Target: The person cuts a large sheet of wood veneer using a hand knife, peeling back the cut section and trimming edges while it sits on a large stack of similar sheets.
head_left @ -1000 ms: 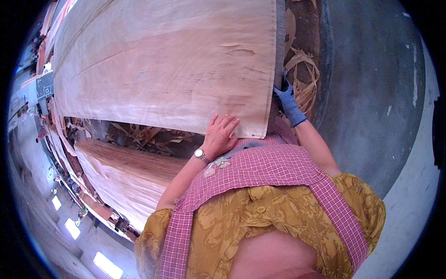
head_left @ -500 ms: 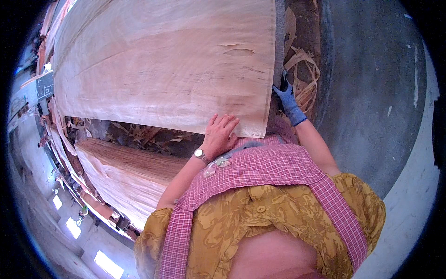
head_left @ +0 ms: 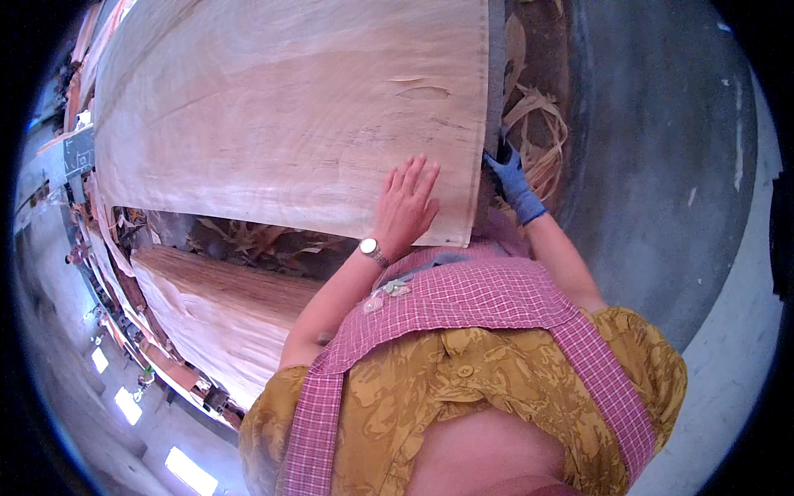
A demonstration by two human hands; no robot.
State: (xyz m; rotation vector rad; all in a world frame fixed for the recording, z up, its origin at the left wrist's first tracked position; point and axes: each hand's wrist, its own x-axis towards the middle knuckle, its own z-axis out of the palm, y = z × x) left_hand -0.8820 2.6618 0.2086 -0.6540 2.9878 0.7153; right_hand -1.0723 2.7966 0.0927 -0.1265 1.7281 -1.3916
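Observation:
A broad, pale sheet of wood veneer [head_left: 289, 116] lies in front of me, with a small split near its right side. My left hand [head_left: 405, 202], bare and with a watch at the wrist, rests flat on its near right part, fingers stretched out. My right hand [head_left: 516, 186] wears a blue glove and is beside the sheet's right edge, close to the near corner. Its fingers look curled around something dark by that edge; what it is, I cannot make out.
Curled veneer strips [head_left: 542, 124] lie along the right side, next to a wide dark grey surface [head_left: 662, 165]. At the near left is another veneer stack [head_left: 223, 289] with layered edges. Scraps [head_left: 248, 236] fill the gap between it and the large sheet.
My left hand has slid forward from the near edge, farther onto the sheet, and its fingers have straightened. My right hand stays at nearly the same spot.

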